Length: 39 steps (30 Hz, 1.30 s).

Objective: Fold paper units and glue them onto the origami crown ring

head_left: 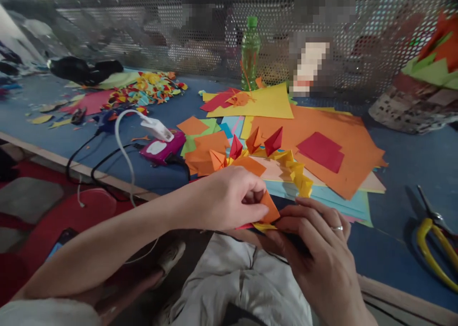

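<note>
My left hand [236,197] pinches a small orange folded paper piece [271,207] between thumb and fingers. My right hand [318,240], with a ring on one finger, is closed on the near end of a folded paper chain [288,161]. Yellow links of that chain curve away from the right fingers, and red and orange pointed pieces [274,142] stand up along its far side. A yellow strip shows below the orange piece, between the two hands. The undersides of the fingers are hidden.
Orange sheets [350,159] and light blue sheets [343,203] lie under the chain. Yellow-handled scissors [429,235] rest at right, near a woven basket [408,99]. Behind stands a green bottle [250,54]. At left are a purple power strip [162,147] with cables and a pile of paper scraps [153,87].
</note>
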Tool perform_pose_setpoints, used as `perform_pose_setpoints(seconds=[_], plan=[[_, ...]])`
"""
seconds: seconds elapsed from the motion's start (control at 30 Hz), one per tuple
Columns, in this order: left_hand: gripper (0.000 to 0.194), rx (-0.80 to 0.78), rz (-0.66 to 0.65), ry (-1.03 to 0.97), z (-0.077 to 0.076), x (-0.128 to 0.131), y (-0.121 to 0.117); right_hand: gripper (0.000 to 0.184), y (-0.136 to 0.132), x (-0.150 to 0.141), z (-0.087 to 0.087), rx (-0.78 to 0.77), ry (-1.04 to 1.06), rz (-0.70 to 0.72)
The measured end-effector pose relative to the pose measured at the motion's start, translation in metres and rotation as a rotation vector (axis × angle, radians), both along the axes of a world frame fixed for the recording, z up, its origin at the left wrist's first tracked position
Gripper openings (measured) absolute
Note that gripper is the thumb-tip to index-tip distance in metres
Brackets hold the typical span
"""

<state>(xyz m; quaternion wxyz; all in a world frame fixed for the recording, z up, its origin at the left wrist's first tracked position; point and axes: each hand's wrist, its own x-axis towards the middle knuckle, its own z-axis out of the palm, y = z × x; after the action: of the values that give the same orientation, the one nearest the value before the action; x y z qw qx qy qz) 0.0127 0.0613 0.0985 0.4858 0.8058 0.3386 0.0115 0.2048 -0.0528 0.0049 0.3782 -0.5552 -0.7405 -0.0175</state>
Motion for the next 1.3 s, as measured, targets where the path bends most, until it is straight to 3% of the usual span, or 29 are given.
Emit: perform_pose_setpoints(seconds=[0.27, 0.73, 1.3], plan=[[0.017, 0.047, 0.037, 0.015, -0.006, 0.004, 0.001, 0.005, -0.001, -0.001, -0.001, 0.069, -0.007, 0.017], [0.010, 0.055, -0.022, -0.011, 0.003, 0.006, -0.008, 0.007, -0.002, -0.003, 0.003, -0.028, 0.063, -0.007], [0.019, 0.155, -0.113, 0.018, 0.005, 0.002, -0.007, 0.012, 0.001, -0.006, 0.008, -0.092, 0.064, -0.007]])
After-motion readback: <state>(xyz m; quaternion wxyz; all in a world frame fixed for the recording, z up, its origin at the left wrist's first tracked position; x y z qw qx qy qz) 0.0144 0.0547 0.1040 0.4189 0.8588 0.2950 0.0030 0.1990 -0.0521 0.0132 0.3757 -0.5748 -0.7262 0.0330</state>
